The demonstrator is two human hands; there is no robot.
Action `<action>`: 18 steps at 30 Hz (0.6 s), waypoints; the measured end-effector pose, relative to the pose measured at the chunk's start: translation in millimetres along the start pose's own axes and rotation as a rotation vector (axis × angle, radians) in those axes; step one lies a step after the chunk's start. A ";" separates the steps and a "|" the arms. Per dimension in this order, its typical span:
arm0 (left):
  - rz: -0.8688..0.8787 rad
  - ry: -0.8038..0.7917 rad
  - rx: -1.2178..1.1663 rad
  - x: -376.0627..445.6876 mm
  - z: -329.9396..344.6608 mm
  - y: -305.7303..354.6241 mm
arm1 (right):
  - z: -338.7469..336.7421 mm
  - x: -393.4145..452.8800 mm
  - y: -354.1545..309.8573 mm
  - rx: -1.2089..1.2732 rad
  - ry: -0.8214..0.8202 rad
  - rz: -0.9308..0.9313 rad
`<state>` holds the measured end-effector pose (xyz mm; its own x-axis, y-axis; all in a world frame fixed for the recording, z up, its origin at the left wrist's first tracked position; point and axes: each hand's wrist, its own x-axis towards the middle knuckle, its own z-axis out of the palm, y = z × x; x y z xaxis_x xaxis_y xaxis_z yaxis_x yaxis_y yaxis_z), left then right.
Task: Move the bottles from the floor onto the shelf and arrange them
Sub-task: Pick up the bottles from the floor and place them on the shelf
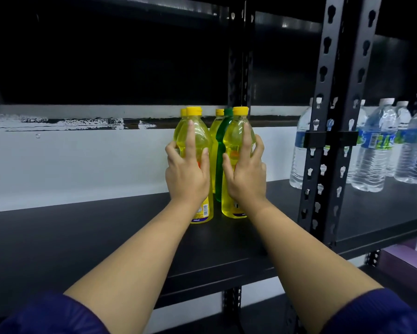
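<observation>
1. Two yellow bottles are held upright at the front of a small group on the black shelf board [106,237]. The left yellow bottle [199,165] is clasped by the left hand [187,172], and the right yellow bottle [236,165] is clasped by the right hand [247,174].
2. Both bottles lie straight ahead of the hands, with the long axis vertical and the yellow caps on top. The fingers are wrapped around the bodies from the near side, so each hand is closed on its own bottle. Neither hand is nearer than the other.
3. The bases seem to rest on the board, although this cannot be confirmed fully.
4. Just behind, a green bottle [223,145] is seen in the gap between the two, and more yellow bottles [215,131] stand at the back, close or touching.
5. It is judged that the coming move is a short push or a release, so that the rows are made even.
6. Much free board remains to the left. To the right, a perforated black upright post [332,141] divides the bays, and clear water bottles [376,150] stand in the next bay.
7. A white wall [70,165] closes the shelf behind.
</observation>
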<state>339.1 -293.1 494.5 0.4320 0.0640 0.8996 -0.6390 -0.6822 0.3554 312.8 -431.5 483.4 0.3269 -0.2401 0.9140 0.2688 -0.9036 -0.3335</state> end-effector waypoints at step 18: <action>-0.503 -0.264 -0.570 -14.5 14.2 -22.3 | 3.6 -16.7 13.5 0.257 -0.044 0.036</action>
<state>356.1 -289.1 470.0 0.8453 0.0418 0.5327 -0.5234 -0.1357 0.8412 314.3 -438.4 462.8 0.3777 -0.2495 0.8917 0.4759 -0.7738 -0.4181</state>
